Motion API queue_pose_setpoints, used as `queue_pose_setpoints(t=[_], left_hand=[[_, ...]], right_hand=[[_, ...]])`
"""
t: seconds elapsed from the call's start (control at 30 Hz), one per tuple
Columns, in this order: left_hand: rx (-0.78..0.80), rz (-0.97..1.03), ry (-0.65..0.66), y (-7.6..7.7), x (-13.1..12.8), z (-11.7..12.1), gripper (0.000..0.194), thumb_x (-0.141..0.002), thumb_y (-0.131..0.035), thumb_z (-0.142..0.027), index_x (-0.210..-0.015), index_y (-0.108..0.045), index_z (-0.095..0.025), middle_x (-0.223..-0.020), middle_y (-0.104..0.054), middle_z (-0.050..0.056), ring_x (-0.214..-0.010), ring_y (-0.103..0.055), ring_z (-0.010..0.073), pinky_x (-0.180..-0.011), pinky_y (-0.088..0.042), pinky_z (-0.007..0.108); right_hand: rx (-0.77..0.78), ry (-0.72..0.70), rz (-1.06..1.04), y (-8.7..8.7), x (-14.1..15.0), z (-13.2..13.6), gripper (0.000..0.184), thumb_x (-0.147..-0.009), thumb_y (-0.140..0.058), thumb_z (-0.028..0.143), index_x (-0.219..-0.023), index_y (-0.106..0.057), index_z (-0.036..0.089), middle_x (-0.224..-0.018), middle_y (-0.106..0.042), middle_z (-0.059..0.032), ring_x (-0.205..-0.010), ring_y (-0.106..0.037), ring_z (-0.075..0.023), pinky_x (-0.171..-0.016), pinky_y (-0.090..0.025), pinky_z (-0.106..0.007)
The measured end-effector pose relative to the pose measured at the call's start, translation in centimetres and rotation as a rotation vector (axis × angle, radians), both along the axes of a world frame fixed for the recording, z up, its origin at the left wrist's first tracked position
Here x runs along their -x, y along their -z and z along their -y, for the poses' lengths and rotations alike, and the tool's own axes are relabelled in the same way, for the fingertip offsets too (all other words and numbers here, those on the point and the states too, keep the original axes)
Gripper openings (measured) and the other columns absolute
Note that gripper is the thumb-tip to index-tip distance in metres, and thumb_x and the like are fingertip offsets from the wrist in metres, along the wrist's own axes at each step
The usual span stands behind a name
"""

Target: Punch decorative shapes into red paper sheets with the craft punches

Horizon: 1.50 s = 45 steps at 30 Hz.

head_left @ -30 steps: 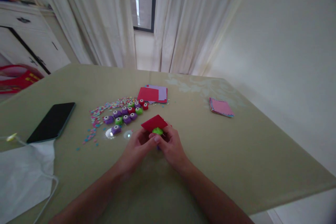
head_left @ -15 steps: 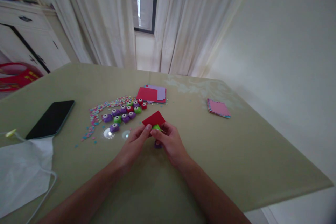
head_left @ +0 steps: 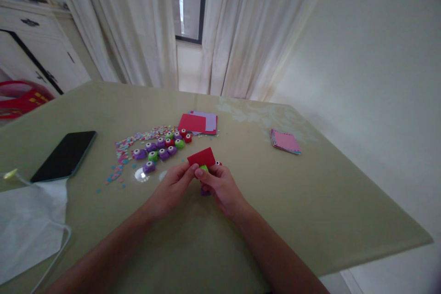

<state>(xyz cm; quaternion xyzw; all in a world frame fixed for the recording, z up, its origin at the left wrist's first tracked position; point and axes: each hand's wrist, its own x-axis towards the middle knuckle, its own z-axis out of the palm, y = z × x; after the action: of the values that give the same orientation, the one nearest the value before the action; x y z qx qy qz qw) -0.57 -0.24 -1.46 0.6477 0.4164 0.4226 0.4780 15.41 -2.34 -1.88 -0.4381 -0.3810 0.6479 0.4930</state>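
Pinched near the lower left corner, by left hand (head_left: 173, 185) with thumb and fingers closed to card's thickness: red card (head_left: 201, 156), raised above table (head_left: 320, 197). Gripped in curled right hand (head_left: 222, 189), thumb across near side: green punch (head_left: 204, 168), just before card; far fingers hidden, so cannot tell how tightly pressed. Partly covered below right hand: purple punch (head_left: 206, 191), whether held or resting, cannot tell. Showing just past right knuckles: red punch (head_left: 218, 163). Step in hand, by judgement: lining up card with green punch; calling for steady card and firm right-thumb squeeze. Beyond, to left: loose punches (head_left: 163, 154) in 3 colours. Farther right, well apart: pink-topped stack (head_left: 285, 140). Farther still: confetti (head_left: 151, 134), then red and lilac sheets (head_left: 192, 123).
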Motion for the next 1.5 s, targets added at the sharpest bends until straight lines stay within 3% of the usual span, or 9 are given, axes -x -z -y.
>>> queue_pose_setpoints(t=[0.17, 0.33, 0.5, 0.7, 0.97, 1.23, 1.4, 1.5], left_hand=[[0.004, 0.005, 0.059, -0.1, 0.5, -0.3, 0.037, -0.097, -0.062, -0.053, -0.084, -0.077, -0.022, -0.080, -0.076, 0.002, -0.079, -0.067, 0.0237, -0.076, -0.055, 0.031], [0.041, 0.041, 0.119, 0.0, 1.1, -0.8, 0.036, -0.095, -0.067, -0.056, -0.094, -0.083, -0.023, -0.088, -0.081, 0.004, -0.090, -0.072, 0.0274, -0.087, -0.058, 0.035], [0.078, 0.019, 0.183, -0.2, 1.7, -1.1, 0.038, -0.095, -0.068, -0.056, -0.089, -0.085, -0.023, -0.090, -0.083, 0.006, -0.091, -0.073, 0.0288, -0.087, -0.058, 0.035], [0.109, 0.006, 0.152, -1.1, 1.8, -1.0, 0.040, -0.088, -0.074, -0.060, -0.075, -0.083, -0.023, -0.081, -0.080, 0.005, -0.080, -0.069, 0.0265, -0.076, -0.057, 0.033], [0.041, -0.043, 0.166, 0.1, 1.8, -1.2, 0.042, -0.094, -0.067, -0.058, -0.079, -0.082, -0.022, -0.082, -0.079, 0.005, -0.078, -0.068, 0.0244, -0.073, -0.055, 0.031], [0.044, -0.022, 0.237, 0.0, 1.5, -1.4, 0.044, -0.097, -0.063, -0.060, -0.084, -0.081, -0.022, -0.088, -0.080, 0.006, -0.088, -0.071, 0.0265, -0.088, -0.057, 0.035], [0.048, 0.005, 0.102, 0.1, 1.0, -0.5, 0.045, -0.097, -0.062, -0.062, -0.090, -0.082, -0.023, -0.094, -0.080, 0.007, -0.098, -0.072, 0.0298, -0.095, -0.056, 0.038], [0.072, 0.066, 0.018, 0.1, 0.2, 0.4, 0.047, -0.096, -0.063, -0.065, -0.099, -0.082, -0.021, -0.101, -0.080, 0.008, -0.106, -0.072, 0.0316, -0.101, -0.055, 0.041]], right_hand=[[0.021, 0.005, 0.001, -0.1, 0.1, 0.1, 0.052, -0.062, -0.097, 0.060, -0.070, -0.070, 0.017, -0.061, -0.052, 0.0049, -0.056, -0.039, -0.0092, -0.054, -0.027, -0.026], [0.068, 0.039, -0.092, -0.3, 0.4, 0.2, 0.051, -0.056, -0.102, 0.053, -0.074, -0.073, 0.016, -0.064, -0.057, 0.0048, -0.054, -0.038, -0.0073, -0.053, -0.026, -0.025], [0.110, 0.007, -0.165, -0.8, 0.5, 0.1, 0.053, -0.052, -0.103, 0.054, -0.073, -0.074, 0.015, -0.064, -0.059, 0.0031, -0.054, -0.038, -0.0067, -0.051, -0.026, -0.023], [0.117, -0.005, -0.186, -0.8, 0.3, 0.1, 0.053, -0.054, -0.102, 0.055, -0.076, -0.076, 0.015, -0.070, -0.065, 0.0000, -0.055, -0.040, -0.0071, -0.049, -0.026, -0.023], [0.098, -0.034, -0.188, -0.7, 0.1, 0.1, 0.053, -0.058, -0.100, 0.058, -0.072, -0.071, 0.016, -0.063, -0.057, 0.0040, -0.052, -0.032, -0.0061, -0.047, -0.022, -0.024], [0.064, -0.037, -0.169, -0.3, 0.2, 0.0, 0.055, -0.061, -0.099, 0.060, -0.069, -0.067, 0.016, -0.061, -0.051, 0.0057, -0.053, -0.031, -0.0064, -0.049, -0.020, -0.024], [0.016, -0.016, -0.113, 0.2, 0.4, -0.1, 0.054, -0.065, -0.095, 0.063, -0.069, -0.067, 0.016, -0.060, -0.048, 0.0067, -0.052, -0.028, -0.0068, -0.050, -0.020, -0.025], [-0.080, 0.048, -0.029, 0.6, 0.8, 0.0, 0.050, -0.067, -0.093, 0.061, -0.070, -0.070, 0.017, -0.059, -0.052, 0.0056, -0.053, -0.036, -0.0082, -0.051, -0.027, -0.024]])
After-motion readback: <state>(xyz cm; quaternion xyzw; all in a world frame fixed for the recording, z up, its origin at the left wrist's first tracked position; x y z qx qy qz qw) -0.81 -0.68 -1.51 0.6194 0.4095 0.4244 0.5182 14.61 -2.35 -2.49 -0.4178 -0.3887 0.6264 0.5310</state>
